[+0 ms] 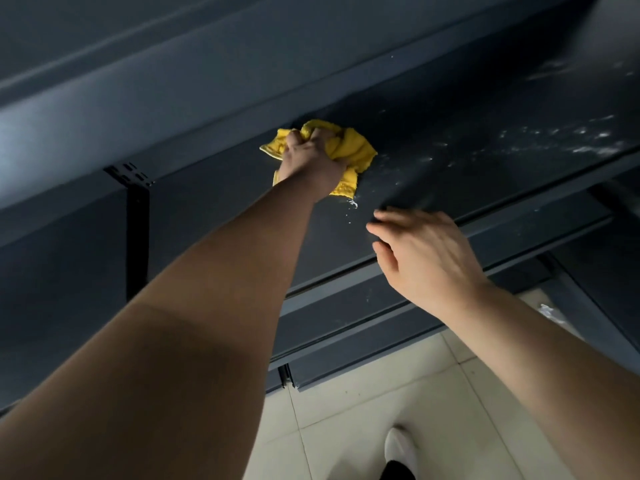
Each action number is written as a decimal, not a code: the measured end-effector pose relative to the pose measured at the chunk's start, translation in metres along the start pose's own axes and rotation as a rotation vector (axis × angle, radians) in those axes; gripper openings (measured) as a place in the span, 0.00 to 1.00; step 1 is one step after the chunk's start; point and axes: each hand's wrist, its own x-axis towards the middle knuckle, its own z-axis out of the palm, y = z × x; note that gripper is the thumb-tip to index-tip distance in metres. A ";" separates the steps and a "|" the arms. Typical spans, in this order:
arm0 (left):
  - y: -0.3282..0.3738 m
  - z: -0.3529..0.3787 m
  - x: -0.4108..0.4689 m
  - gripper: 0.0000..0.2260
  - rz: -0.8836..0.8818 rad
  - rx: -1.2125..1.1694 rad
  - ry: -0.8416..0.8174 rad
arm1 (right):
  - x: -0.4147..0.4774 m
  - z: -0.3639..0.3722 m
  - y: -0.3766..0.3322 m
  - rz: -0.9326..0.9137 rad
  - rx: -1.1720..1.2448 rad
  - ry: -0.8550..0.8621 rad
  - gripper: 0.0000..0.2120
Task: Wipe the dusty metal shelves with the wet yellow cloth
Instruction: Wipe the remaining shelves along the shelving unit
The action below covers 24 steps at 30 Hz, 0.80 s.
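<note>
A crumpled yellow cloth (pixel 349 150) lies bunched on the dark metal shelf (pixel 450 161), deep toward its back. My left hand (pixel 308 157) grips the cloth with curled fingers, arm stretched far in. My right hand (pixel 422 254) hovers over the shelf's front edge, fingers spread and relaxed, holding nothing. White dust streaks (pixel 588 140) cover the shelf surface to the right of the cloth. A small white clump (pixel 353 203) sits just below the cloth.
Another shelf (pixel 173 98) overhangs close above. A perforated upright post (pixel 136 216) stands at the left. Lower shelves (pixel 346 317) step out beneath. Pale floor tiles (pixel 363 410) and a white shoe (pixel 398 448) show below.
</note>
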 end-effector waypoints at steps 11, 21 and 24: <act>-0.050 -0.022 -0.072 0.24 0.017 0.031 -0.073 | 0.005 -0.004 -0.008 0.072 0.038 -0.155 0.15; -0.116 -0.055 -0.140 0.30 -0.227 0.120 -0.046 | -0.017 -0.024 -0.025 0.181 -0.143 -0.179 0.13; -0.103 -0.052 -0.150 0.32 -0.222 0.098 -0.089 | -0.022 -0.028 -0.020 0.231 -0.126 -0.206 0.15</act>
